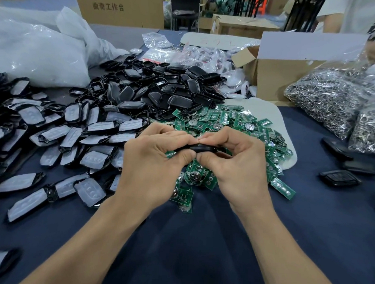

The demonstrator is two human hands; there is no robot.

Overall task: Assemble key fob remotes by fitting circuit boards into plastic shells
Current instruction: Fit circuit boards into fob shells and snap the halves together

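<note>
fingers of left hand and right hand pinch one black shell.

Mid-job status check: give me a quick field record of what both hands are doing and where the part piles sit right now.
left hand: pinches one end of the black shell
right hand: pinches the other end
held part: black shell, edge-on, above the boards
circuit boards: green pile, centre, under the hands
empty shells: black heap behind the boards
film-covered pieces: spread at left
metal rings: clear bags, far right
closed fobs: a few on the cloth, right edge
</note>
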